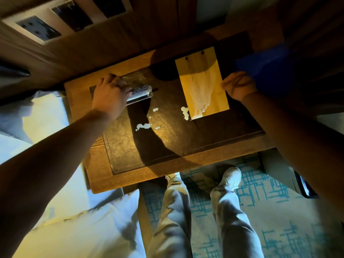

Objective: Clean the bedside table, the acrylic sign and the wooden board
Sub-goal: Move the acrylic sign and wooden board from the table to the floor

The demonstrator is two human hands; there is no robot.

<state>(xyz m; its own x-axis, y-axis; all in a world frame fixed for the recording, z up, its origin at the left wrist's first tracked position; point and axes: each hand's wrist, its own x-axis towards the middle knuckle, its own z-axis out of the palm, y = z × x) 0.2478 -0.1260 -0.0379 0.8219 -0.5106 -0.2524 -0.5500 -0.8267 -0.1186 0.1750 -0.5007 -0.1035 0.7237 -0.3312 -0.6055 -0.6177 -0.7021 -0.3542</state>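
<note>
Cleaning looks barely begun: white spills (pixel 143 126) sit mid-desk (pixel 167 142), and the wooden board (pixel 202 82) at 1 o'clock is smeared. Left hand (pixel 109 94) grips the acrylic sign (pixel 139 94); right hand (pixel 239 85) holds a blue cloth (pixel 264 62).

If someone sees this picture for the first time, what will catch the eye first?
First the bright wooden board at the table's far right, streaked with white foam that runs off its near edge into white blobs on the dark tabletop. Next the two hands: the left hand grips the acrylic sign at the far left, while the right hand holds the board's right edge, a blue cloth behind it.
</note>
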